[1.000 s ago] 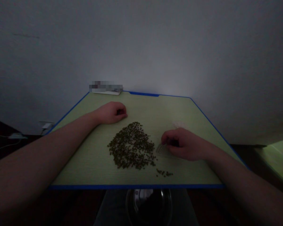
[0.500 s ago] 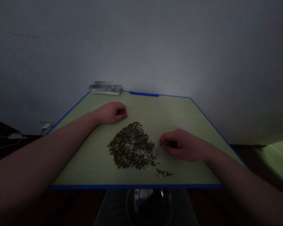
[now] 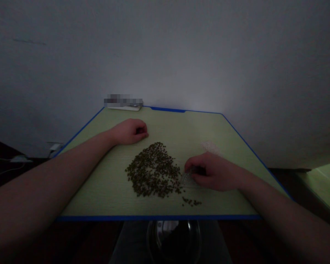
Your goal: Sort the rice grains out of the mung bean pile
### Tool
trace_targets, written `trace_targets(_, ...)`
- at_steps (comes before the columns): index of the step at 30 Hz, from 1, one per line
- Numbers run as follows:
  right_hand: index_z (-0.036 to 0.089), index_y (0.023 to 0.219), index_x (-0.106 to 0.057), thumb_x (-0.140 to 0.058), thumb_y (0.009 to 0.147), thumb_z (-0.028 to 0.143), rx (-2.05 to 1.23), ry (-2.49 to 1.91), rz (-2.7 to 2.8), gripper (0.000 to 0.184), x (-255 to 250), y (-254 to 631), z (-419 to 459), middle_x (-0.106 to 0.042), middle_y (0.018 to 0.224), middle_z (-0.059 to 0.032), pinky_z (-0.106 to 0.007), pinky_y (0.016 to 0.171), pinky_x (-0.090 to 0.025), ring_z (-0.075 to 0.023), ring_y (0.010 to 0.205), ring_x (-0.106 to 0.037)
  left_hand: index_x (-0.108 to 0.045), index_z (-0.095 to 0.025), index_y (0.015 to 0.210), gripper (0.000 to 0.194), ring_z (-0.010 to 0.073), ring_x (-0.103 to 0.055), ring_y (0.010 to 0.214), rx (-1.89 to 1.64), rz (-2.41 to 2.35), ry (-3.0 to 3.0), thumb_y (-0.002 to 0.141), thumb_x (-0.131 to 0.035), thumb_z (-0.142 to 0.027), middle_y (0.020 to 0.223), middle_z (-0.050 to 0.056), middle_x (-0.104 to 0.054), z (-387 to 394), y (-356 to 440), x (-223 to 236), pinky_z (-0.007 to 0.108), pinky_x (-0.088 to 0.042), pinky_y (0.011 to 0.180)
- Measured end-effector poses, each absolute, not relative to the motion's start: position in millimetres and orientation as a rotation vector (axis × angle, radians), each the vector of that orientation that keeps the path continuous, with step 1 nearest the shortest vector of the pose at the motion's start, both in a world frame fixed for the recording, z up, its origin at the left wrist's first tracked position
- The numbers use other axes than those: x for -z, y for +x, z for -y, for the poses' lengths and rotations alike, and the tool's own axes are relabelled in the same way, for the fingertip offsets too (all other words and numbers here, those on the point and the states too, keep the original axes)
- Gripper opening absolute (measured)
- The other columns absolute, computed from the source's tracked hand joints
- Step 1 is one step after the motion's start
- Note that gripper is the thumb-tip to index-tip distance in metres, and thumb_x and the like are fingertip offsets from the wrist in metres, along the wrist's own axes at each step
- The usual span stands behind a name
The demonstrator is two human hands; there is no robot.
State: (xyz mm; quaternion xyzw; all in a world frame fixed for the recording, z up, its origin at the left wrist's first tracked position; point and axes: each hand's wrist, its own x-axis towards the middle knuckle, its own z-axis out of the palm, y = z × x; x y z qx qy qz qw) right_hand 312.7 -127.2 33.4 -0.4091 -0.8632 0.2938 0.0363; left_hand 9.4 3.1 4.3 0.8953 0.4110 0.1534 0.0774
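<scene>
A heap of small dark green beans (image 3: 153, 171) lies in the middle of a pale green table (image 3: 104, 183) with a blue edge. My right hand (image 3: 211, 171) rests on the table just right of the heap, fingers closed on a small clear plastic piece (image 3: 186, 179) whose edge touches the beans. My left hand (image 3: 130, 131) lies curled in a loose fist on the table behind the heap, touching no bean. A few stray beans (image 3: 191, 201) sit near the front edge.
A glass bowl (image 3: 173, 238) sits below the table's front edge. A white flat object (image 3: 124, 107) lies at the back left corner. A pale small patch (image 3: 211, 147) lies behind my right hand. Cables and a plug (image 3: 19, 159) lie on the floor at left.
My right hand has slid a little to the left with the clear piece, up to the edge of the bean heap. My left hand has not moved.
</scene>
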Motion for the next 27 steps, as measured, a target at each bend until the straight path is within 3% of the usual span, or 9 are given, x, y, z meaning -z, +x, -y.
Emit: trace_targets(27,0.017,0.092,-0.065,-0.05,0.074,0.012,-0.908,-1.19,2.673,0.025,-33.1,305.0,132.3,-0.053,0.061,0.0041,-0.021,0.049,-0.028,-0.0078,0.051,-0.042,-0.061,-0.015,0.079,0.03,0.011,-0.047,0.058,-0.428,-1.258,2.66,0.078,-0.052,-0.043,0.066,0.002,-0.058,-2.3,9.5,-5.6,0.025,-0.033,0.056)
